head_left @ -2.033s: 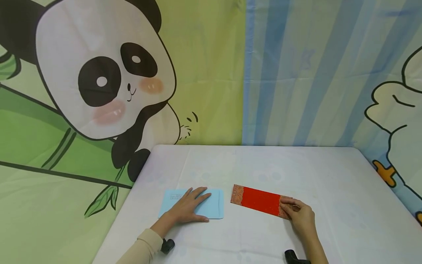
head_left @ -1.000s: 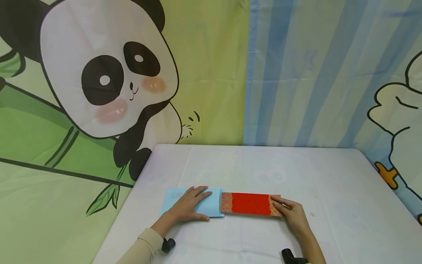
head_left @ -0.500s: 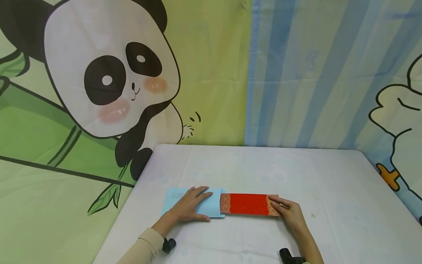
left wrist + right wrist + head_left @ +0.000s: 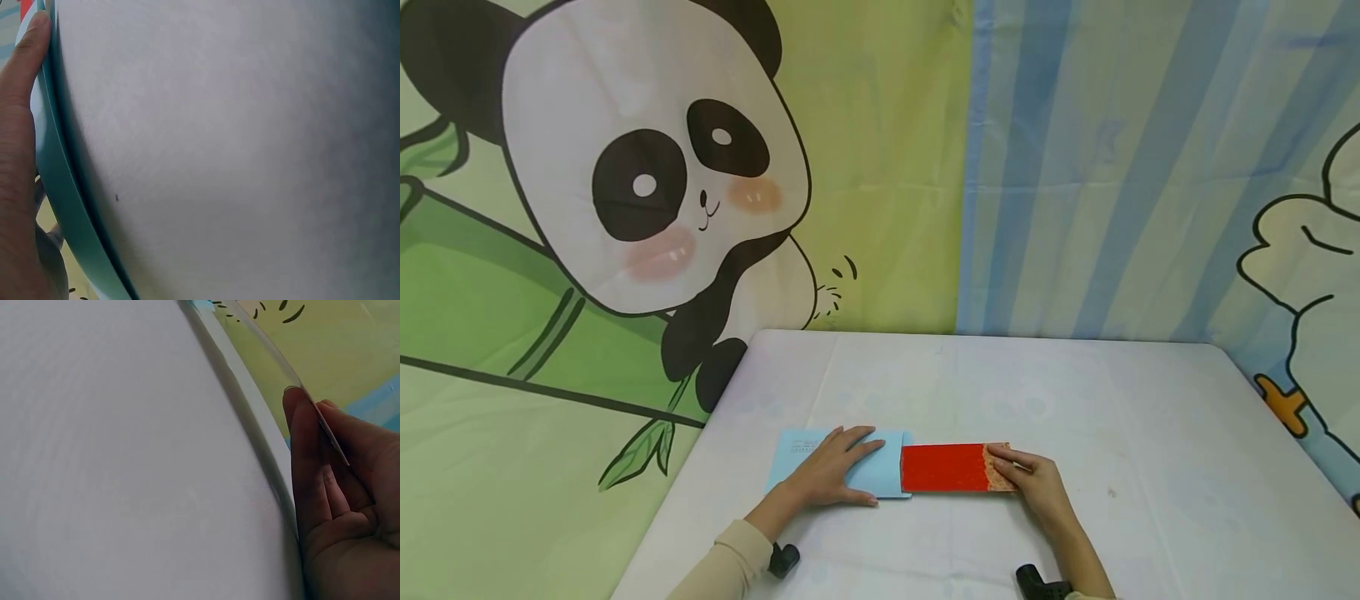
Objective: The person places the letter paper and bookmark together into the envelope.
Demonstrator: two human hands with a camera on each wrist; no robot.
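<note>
A light blue envelope (image 4: pixel 880 467) lies on the white table, its open end facing right. My left hand (image 4: pixel 831 471) rests on it with fingers spread; in the left wrist view its thumb (image 4: pixel 25 69) lies along the envelope's edge (image 4: pixel 69 169). A red card (image 4: pixel 943 467) with a gold patterned end reaches from the envelope's mouth, its left part hidden inside. At that gold end, my right hand (image 4: pixel 1037 487) pinches the card between thumb and fingers. The right wrist view shows the card edge-on (image 4: pixel 325 428), raised off the tabletop in the fingers.
The white table (image 4: pixel 1000 383) runs back to a wall cloth with a printed panda (image 4: pixel 647 192) and blue stripes. Black wrist mounts (image 4: pixel 784 560) show near both forearms.
My right hand has brought the red card leftward, levelled it and slid its left gold end into the envelope. The left hand stays in place on the envelope.
</note>
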